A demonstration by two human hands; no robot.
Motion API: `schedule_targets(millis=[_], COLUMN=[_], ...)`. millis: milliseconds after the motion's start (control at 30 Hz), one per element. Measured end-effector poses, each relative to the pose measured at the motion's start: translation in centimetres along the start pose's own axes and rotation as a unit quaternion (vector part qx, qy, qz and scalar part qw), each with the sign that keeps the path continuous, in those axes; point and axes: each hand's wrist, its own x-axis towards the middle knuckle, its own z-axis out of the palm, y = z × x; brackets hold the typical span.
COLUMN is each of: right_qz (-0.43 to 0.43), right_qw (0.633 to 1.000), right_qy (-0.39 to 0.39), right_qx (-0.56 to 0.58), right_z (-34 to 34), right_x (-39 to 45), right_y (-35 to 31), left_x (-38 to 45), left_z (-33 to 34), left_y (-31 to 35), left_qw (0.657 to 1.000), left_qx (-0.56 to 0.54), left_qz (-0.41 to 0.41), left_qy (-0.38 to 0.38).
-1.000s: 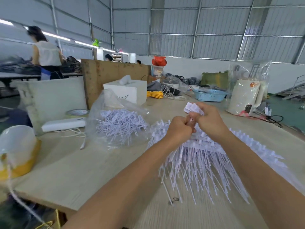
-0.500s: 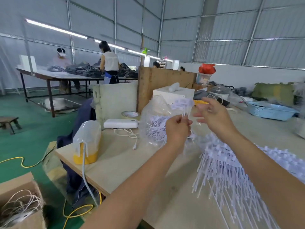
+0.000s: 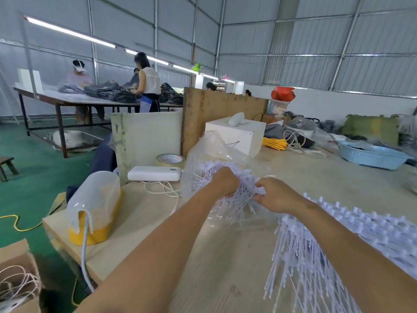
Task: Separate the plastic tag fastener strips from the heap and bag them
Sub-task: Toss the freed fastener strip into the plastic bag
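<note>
A bunch of white fastener strips [image 3: 234, 199] is clamped in both grips, left hand [image 3: 224, 182] and right hand [image 3: 276, 195], at the clear plastic bag [image 3: 203, 152]. The heap [image 3: 327, 249] is spread right on the worktop [image 3: 237, 279].

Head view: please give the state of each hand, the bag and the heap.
left hand: curled round fastener strips at the bag mouth
right hand: grips the same strips
clear plastic bag: open, partly filled
heap: loose on the table
</note>
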Motion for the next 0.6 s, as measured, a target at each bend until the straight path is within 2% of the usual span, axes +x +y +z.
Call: schedule_targets(millis=[133, 200, 267, 367, 467, 600], right_qz=[0.025, 0.031, 0.030, 0.025, 0.006, -0.015], right_qw=[1.000, 0.999, 0.999, 0.999, 0.999, 0.998], right_qy=[0.012, 0.023, 0.027, 0.022, 0.038, 0.058], right_qx=[-0.014, -0.012, -0.005, -0.011, -0.007, 0.018], right_z=[0.3, 0.6, 0.9, 1.0, 0.5, -0.9], right_x=[0.5, 0.5, 0.5, 0.0, -0.9, -3.2], right_y=[0.8, 1.3, 1.6, 1.5, 1.1, 0.9], left_x=[0.6, 0.7, 0.7, 0.8, -0.3, -3.4], left_z=[2.1, 3.3, 4.1, 4.3, 3.8, 3.6], left_y=[0.5, 0.1, -0.4, -1.0, 0.2, 3.3], left_qw=[0.983, 0.946, 0.912, 0.898, 0.890, 0.893], left_qx=[0.171, 0.315, 0.403, 0.433, 0.440, 0.411], left_qz=[0.033, 0.015, 0.018, 0.032, 0.050, 0.119], left_qy=[0.056, 0.077, 0.077, 0.073, 0.108, 0.139])
